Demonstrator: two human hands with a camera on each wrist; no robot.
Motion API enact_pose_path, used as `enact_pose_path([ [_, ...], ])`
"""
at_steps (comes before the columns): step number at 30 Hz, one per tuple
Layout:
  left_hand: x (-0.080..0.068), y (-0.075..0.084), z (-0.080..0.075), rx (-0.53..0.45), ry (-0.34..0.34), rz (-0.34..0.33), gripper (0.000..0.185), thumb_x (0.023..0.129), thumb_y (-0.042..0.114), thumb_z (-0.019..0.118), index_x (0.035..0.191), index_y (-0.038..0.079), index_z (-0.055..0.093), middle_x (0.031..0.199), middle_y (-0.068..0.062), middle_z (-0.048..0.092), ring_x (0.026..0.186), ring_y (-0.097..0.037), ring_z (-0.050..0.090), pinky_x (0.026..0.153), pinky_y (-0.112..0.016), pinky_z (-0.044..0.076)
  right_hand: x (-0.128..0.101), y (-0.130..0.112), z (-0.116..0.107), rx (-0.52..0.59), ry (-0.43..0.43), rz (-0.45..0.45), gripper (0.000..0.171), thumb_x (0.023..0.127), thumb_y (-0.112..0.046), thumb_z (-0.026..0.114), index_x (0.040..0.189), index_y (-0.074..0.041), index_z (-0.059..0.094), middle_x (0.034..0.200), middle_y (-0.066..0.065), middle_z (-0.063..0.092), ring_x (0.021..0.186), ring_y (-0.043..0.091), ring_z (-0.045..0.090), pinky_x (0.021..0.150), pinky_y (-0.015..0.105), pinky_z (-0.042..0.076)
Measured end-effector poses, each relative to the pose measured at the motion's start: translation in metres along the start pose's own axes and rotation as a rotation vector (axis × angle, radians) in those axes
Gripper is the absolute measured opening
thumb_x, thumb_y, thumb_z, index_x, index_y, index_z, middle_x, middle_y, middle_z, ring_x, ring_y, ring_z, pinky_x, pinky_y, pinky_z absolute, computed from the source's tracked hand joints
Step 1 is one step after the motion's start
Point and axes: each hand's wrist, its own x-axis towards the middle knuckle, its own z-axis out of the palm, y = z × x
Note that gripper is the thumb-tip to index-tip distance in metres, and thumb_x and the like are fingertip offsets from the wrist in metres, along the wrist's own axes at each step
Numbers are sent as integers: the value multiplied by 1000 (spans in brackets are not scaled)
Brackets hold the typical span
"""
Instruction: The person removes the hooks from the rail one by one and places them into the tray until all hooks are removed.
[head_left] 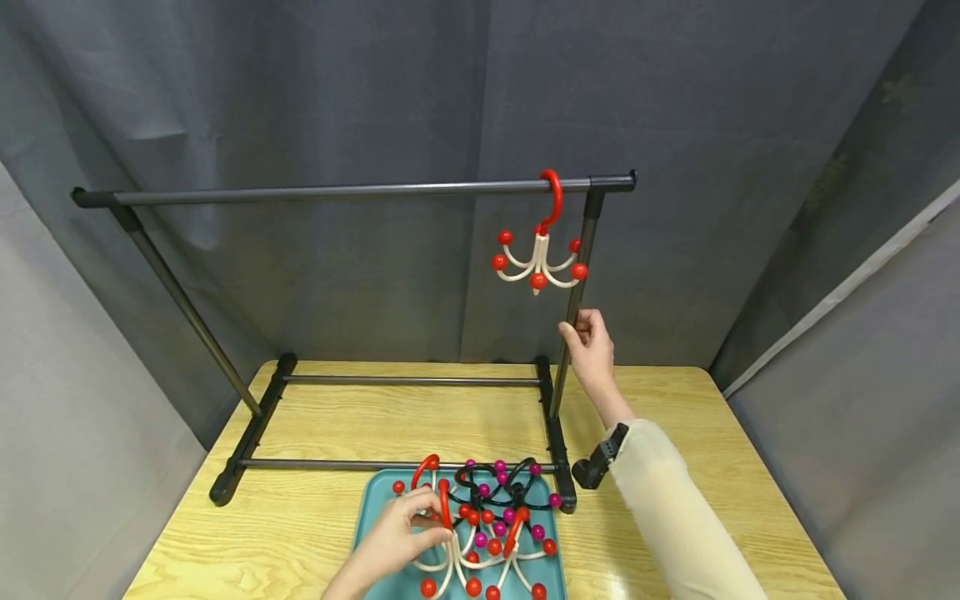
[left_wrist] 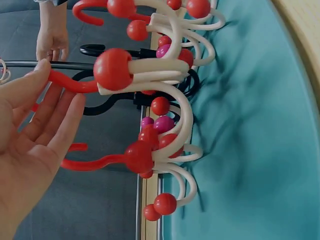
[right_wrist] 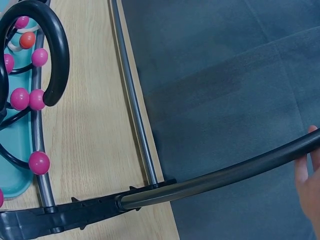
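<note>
My left hand (head_left: 399, 532) pinches the red hook of a white hanger with red ball tips (head_left: 452, 557) above the teal tray (head_left: 365, 521). In the left wrist view the thumb and fingers close on that red hook (left_wrist: 75, 86). Beside it in the tray stand more red-and-white hangers, one with its red hook (head_left: 514, 533) upright, and black hangers with magenta balls (head_left: 517, 493). My right hand (head_left: 594, 354) holds the right upright pole (head_left: 562, 375) of a dark metal rack. Its fingertips show behind the pole (right_wrist: 225, 175) in the right wrist view.
Another red-and-white hanger (head_left: 540, 254) hangs near the right end of the rack's top bar (head_left: 337, 192). The rack's feet (head_left: 247, 433) stand on a wooden table (head_left: 405, 421). Grey curtains (head_left: 375, 100) enclose the back and sides.
</note>
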Motion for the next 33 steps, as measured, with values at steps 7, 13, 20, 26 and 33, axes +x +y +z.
enact_pose_path([
  [7, -5, -7, 1, 18, -59, -29, 14, 74, 4, 71, 79, 8, 58, 81, -6, 56, 82, -6, 59, 72, -23, 54, 0, 0, 1, -7, 0, -2, 34, 89, -29, 58, 111, -6, 47, 98, 11, 55, 93, 22, 58, 75, 30, 45],
  [13, -9, -14, 5, -16, -128, -80, 20, 75, 14, 71, 79, 3, 55, 82, -13, 57, 82, -9, 58, 73, -26, 54, 0, 0, 1, -9, 8, 2, 32, 89, -29, 58, 110, -7, 48, 96, 9, 55, 91, 21, 58, 73, 27, 45],
  [20, -12, -18, 4, 48, -250, -141, 18, 73, 11, 72, 81, 9, 56, 85, -2, 57, 87, -3, 53, 80, -24, 51, 0, 1, 1, -7, 0, 6, 34, 89, -31, 58, 111, -7, 48, 97, 9, 54, 91, 21, 58, 73, 27, 45],
  [26, -7, -9, -8, 177, -295, -111, 15, 77, 5, 66, 83, 16, 58, 87, 10, 56, 86, -7, 57, 77, -24, 50, 0, 0, 3, 8, -2, 8, 33, 89, -30, 58, 111, -7, 48, 97, 9, 54, 92, 21, 58, 73, 27, 45],
  [33, 16, 22, -23, 217, -227, -149, 3, 85, 19, 63, 85, 17, 60, 87, 11, 60, 85, -3, 58, 77, -26, 50, 0, 0, 3, 10, -5, 0, 36, 89, -31, 57, 111, -5, 47, 97, 10, 53, 93, 23, 58, 74, 27, 45],
])
